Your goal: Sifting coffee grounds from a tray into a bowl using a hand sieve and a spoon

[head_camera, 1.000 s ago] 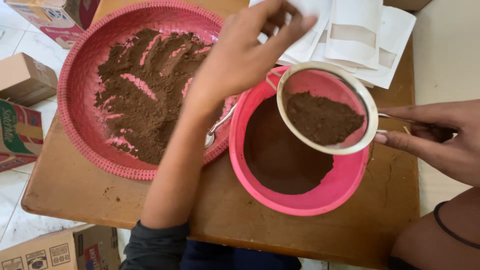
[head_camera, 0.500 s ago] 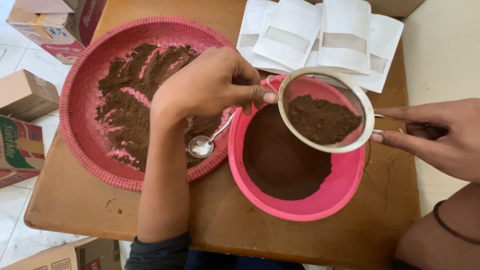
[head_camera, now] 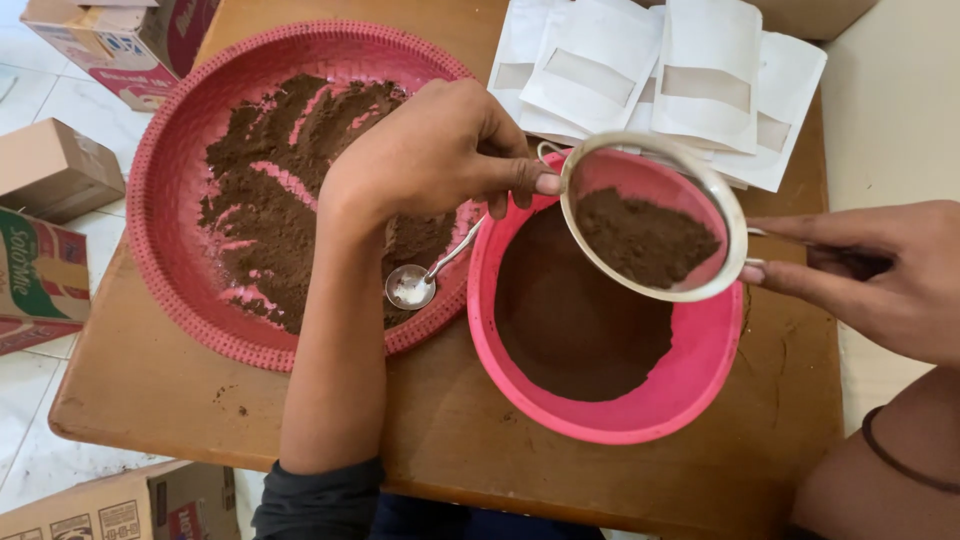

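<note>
In the head view, the right hand [head_camera: 890,275] grips the handle of a round metal sieve [head_camera: 655,215], fingers closed around it; the mesh bowl, holding brown powder, lies just beyond the fingertips toward the left hand. The left hand [head_camera: 430,150] is curled, its fingertips [head_camera: 545,183] pressed against the sieve's near rim. Directly beneath the sieve and both sets of fingertips sits a pink bowl [head_camera: 640,410] with sifted powder. Under the left palm lies a spoon [head_camera: 412,287] on the woven red tray [head_camera: 170,250].
</note>
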